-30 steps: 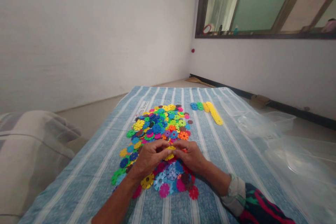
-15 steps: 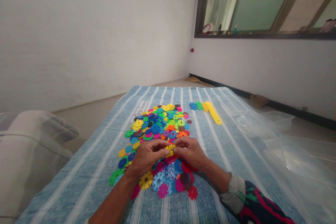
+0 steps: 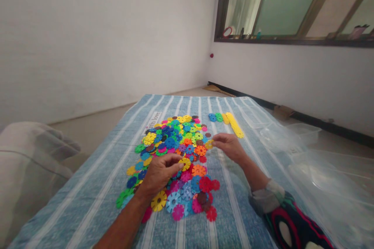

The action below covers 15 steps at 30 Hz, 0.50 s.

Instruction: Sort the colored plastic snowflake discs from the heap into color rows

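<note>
The left hand [image 3: 160, 172] pinches a yellow notched flower disc [image 3: 184, 164] between thumb and fingers. The disc sits just beyond the fingertips, on their right, its broad face and centre hole turned toward the camera, over the middle of a heaped pile of flower discs [image 3: 172, 142]. The right hand [image 3: 230, 148] is farther forward and to the right, its fingers closed on the edge of a second yellow disc [image 3: 209, 144]. That one projects leftward from the fingertips at the right border of the pile, near an orange disc [image 3: 200, 150] and a small brown disc [image 3: 208, 135]; whether it touches the pile cannot be told. The two held discs are apart from each other.

Beyond the right hand, a blue disc piece [image 3: 212, 117], a green disc piece [image 3: 219, 117], a short yellow piece [image 3: 225, 118] and a long yellow strip of discs [image 3: 234, 125] lie side by side, separate from the pile. All rest on a surface [image 3: 117, 171] covered by a blue-and-white striped cloth. Clear plastic containers [image 3: 330, 175] stand along its right side, well apart from the left hand.
</note>
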{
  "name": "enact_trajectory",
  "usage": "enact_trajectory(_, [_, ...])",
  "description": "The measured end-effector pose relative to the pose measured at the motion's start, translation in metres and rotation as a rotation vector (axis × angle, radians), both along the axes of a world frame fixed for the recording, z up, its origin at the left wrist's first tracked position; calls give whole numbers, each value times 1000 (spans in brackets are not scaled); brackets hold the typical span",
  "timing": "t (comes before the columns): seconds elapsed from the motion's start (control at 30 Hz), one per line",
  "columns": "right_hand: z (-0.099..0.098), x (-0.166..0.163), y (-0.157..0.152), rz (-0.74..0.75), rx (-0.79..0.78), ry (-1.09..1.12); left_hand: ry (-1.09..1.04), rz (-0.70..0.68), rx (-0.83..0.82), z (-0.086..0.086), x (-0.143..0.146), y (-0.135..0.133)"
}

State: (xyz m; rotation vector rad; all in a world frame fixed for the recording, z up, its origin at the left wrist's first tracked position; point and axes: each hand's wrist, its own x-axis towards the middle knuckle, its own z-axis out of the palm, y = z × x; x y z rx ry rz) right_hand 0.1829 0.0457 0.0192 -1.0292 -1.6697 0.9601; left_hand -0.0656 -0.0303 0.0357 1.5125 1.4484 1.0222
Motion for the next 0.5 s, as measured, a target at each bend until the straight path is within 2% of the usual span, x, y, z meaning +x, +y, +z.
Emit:
enact_trajectory(0.1, [-3,56,23,-340,127,-214,16,12,23,0,1,0])
enact_trajectory(0.2, [-17,100,38,-579,145,-475,38,-4,34,1,2,-1])
enact_trajectory(0.27, [-26,116,44,-626,154,-612,55,-15,39,0,3,-1])
enact_trajectory(0.37, [-34,122,52,-622,154,-778,75,-12,46,-1,4,-1])
enact_trajectory(0.5, [-39,121,59,-607,144,-857,93,-19,39,-1,3,-1])
